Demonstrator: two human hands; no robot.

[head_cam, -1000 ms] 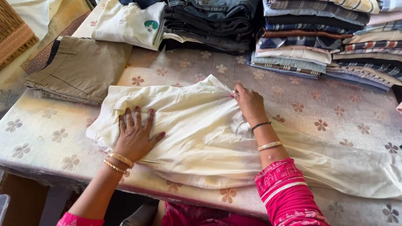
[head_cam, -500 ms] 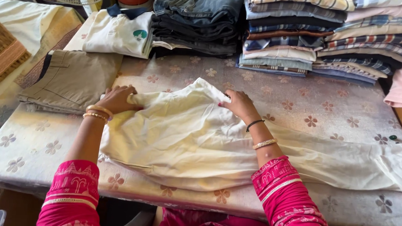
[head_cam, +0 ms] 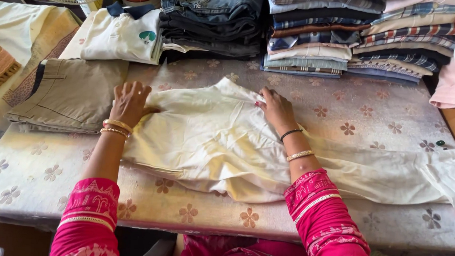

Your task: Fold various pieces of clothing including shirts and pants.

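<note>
My left hand flat, fingers spread, pressing left edge of cream garment. My right hand open, fingertips pinning its top edge. Hands apart, neither clamped on cloth.

Garment lies mid surface, between khaki trousers and 2 folded stacks behind.

To do it well, I judge: keep palms flat, smooth wrinkles outward from centre, line edges up before creasing.

Long axis runs left-right; bunched wide end under my hands, narrow tail points right toward surface edge.
</note>
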